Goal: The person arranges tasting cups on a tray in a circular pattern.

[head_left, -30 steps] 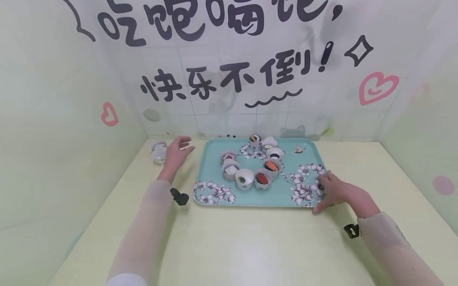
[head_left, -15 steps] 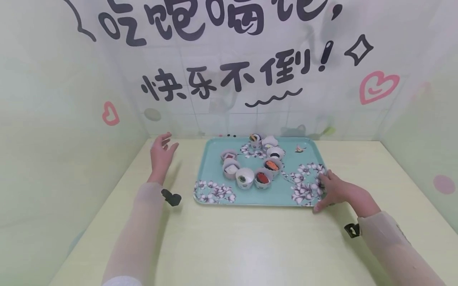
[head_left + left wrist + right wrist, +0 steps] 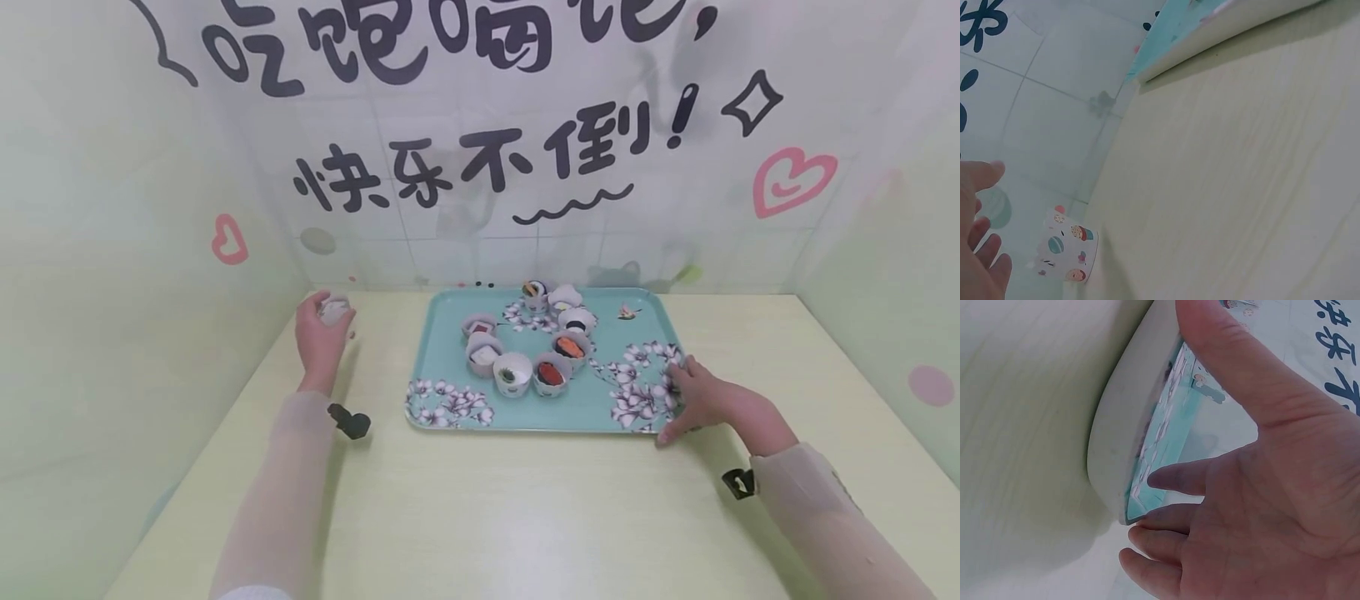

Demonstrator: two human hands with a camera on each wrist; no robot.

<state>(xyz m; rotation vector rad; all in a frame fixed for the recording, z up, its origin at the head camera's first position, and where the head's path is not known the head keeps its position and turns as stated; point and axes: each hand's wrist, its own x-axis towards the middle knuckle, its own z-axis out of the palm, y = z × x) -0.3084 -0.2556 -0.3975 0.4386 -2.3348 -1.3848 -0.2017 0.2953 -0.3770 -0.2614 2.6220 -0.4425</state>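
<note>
My left hand [image 3: 320,337] is at the far left of the table, thumb and fingers spread around a white paper cup [image 3: 334,309]. In the left wrist view that cup [image 3: 1067,245] has printed sweets on its side, and the loosely bent fingertips [image 3: 988,250] show a gap from it. My right hand [image 3: 708,398] rests at the near right corner of a turquoise flowered tray [image 3: 600,414], thumb by the front edge, fingers along the right rim. On the tray a curved row of several paper cups holds sushi pieces, among them a red-topped one [image 3: 550,374] and an orange-topped one [image 3: 570,348].
A pale wood table [image 3: 480,508] carries everything. A printed white sheet [image 3: 480,208] with black characters stands right behind the tray, and pale green walls close both sides. A black wrist mount [image 3: 350,422] hangs from the left sleeve, another [image 3: 739,483] from the right.
My left hand has moved left from beside the tray, passed in front of the white paper cup, and come down around it. The right hand and the tray have stayed put.
</note>
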